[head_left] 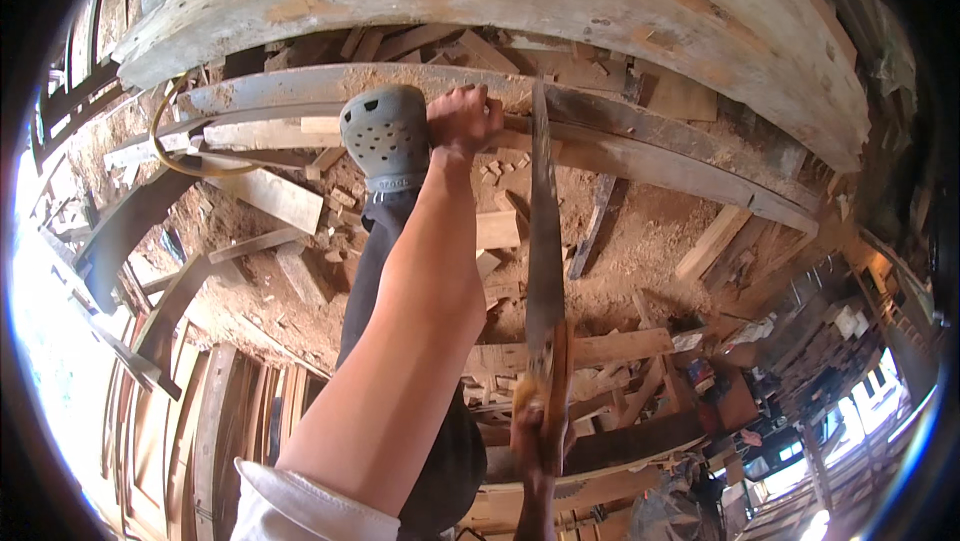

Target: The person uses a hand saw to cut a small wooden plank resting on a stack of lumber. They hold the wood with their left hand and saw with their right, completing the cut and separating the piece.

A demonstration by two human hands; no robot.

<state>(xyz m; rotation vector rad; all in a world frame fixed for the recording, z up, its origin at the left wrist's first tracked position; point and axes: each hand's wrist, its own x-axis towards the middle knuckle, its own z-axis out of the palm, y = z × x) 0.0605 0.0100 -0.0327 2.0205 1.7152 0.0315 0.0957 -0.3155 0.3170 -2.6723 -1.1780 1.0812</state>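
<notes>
Over at the left a loop of yellow hose (190,136) lies on the sawdust-covered floor (640,231), among scattered offcuts (290,201) and leaning dark boards. Next comes the person's foot in a grey perforated clog (385,136), planted on the long plank (620,141) near its left end; the weight there looks meant to pin the wood so it cannot shift under the blade. Just beside the clog, the left hand (462,119) is curled down over the plank's near edge, fingers closed on the wood, the bare forearm running straight and long from a rolled pale sleeve at the lower edge, as if bracing. A little to the right, the handsaw (545,241) stands across the plank, its tip up at the plank's far edge and the blade running back toward the person, so the cut sits just beside the holding hand. The right hand (535,441) is wrapped tight around the saw's wooden handle low in the view, wrist in line with the blade. Above, heavy weathered timbers (560,1) arc past, and to the right lie more planks and clutter.
</notes>
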